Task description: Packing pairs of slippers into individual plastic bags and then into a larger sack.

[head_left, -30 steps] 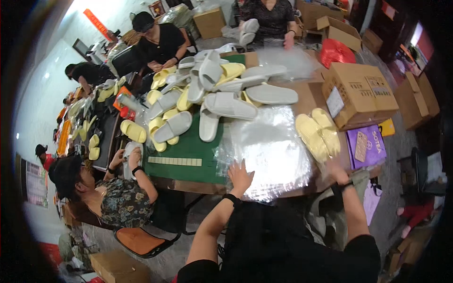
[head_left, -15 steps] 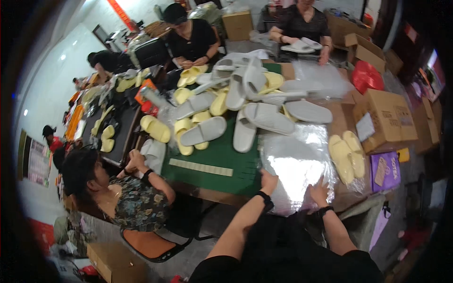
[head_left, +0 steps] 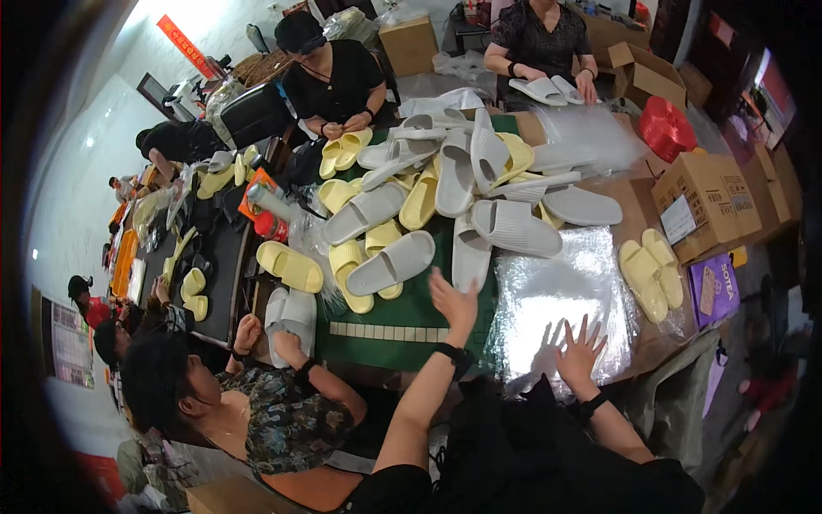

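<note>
While the right hand [head_left: 581, 352] spreads, empty, over the bags [head_left: 548, 283], light pressure should keep them flat; left of them, the left hand [head_left: 454, 307] hangs unclenched, empty.

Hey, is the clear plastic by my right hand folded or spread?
Spread: the clear plastic lies flat in a shiny layer beneath your right hand.

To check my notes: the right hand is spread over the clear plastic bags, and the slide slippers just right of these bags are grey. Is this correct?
The colour is wrong: the head view shows pale yellow slide slippers there. The right hand is spread over the clear plastic bags.
</note>
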`<state>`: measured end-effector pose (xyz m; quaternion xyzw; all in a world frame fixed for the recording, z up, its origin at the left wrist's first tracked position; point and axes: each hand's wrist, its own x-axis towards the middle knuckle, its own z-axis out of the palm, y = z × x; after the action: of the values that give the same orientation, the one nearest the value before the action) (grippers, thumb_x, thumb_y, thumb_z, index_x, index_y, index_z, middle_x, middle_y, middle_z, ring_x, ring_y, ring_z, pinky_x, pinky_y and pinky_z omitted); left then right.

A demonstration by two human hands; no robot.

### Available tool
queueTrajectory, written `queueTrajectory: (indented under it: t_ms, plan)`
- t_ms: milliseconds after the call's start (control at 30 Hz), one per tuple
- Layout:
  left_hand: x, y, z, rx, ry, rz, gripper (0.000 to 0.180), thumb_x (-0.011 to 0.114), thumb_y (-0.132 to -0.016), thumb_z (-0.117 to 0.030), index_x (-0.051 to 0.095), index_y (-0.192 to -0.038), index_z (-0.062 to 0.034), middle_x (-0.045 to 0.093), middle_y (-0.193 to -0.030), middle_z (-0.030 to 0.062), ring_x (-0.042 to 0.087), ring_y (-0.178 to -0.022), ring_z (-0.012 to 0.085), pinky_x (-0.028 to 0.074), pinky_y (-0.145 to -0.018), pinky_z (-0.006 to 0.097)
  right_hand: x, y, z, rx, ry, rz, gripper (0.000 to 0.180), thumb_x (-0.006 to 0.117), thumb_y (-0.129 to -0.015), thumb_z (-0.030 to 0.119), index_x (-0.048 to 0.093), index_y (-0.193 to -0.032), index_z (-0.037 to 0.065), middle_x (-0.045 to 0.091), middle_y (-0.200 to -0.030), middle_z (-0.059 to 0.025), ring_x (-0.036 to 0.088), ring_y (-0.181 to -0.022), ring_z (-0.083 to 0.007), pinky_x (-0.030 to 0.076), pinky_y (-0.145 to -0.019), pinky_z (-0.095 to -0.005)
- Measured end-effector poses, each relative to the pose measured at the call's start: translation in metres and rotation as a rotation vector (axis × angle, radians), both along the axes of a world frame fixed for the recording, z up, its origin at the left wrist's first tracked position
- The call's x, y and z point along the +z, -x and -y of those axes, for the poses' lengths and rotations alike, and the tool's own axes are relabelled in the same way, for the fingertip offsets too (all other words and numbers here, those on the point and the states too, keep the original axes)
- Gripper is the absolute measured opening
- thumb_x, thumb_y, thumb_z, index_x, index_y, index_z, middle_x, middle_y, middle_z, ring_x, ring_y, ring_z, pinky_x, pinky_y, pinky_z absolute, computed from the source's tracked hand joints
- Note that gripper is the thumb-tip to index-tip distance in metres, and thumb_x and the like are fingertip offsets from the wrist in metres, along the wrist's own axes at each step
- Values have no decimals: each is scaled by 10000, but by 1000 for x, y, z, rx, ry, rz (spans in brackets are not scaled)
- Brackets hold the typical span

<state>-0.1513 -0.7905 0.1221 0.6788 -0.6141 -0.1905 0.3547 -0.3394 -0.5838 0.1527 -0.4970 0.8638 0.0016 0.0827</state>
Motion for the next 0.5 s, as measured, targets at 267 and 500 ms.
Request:
queueTrajectory:
  t_ms: [267,500]
  plan:
    - [-9,-114,109,303,-233,-239,706,648,-787,-328,330,-1253,95,443,-1227,219,452,-1102,297,343,-929,415,-2,13,-11,13,31,-35,607,591,-743,226,407,-1301,73,333,-1356,-209,376,-1165,-361,292,-934,-518]
    - [85,-47,66,209,146,-781,345,492,-915,-210,430,-1096,76,531,-1054,183,518,-923,235,411,-817,342,-17,14,-1,65,354,448,522,627,-770,213,454,-1229,35,443,-1245,-202,434,-1116,-346,345,-935,-464]
